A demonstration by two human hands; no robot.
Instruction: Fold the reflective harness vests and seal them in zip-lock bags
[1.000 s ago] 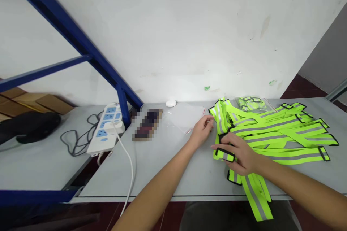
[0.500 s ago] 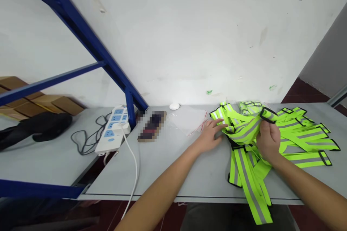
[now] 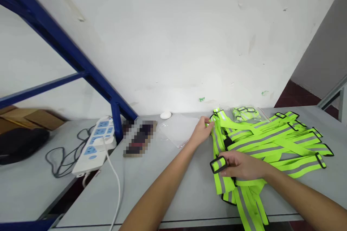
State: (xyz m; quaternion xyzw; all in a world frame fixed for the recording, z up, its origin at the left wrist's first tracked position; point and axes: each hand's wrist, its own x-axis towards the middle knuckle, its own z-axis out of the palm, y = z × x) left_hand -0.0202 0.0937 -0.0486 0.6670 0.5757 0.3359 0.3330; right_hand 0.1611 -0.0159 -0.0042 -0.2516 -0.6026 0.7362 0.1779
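Note:
A pile of neon-yellow reflective straps (image 3: 273, 142) with grey stripes and black buckles covers the right part of the table. At the pile's left edge, my left hand (image 3: 202, 130) pinches the upper end of one strap. My right hand (image 3: 244, 165) grips a strap end beside its black buckle (image 3: 218, 164), just above the front left of the pile. Between both hands a striped strap (image 3: 216, 137) runs down toward the table's front. Some straps hang over the front edge.
Behind the pile lies a clear bag of folded straps (image 3: 246, 114). Flat clear bags (image 3: 176, 128), a white rounded object (image 3: 166, 115) and a blurred-out item (image 3: 141, 139) lie left of my hands. Farther left are a power strip (image 3: 93, 148), its cable and a blue frame (image 3: 100, 86).
My right hand has brought the buckled strap end left and down toward me. My left hand has closed on a strap's upper end. The camera view has shifted slightly.

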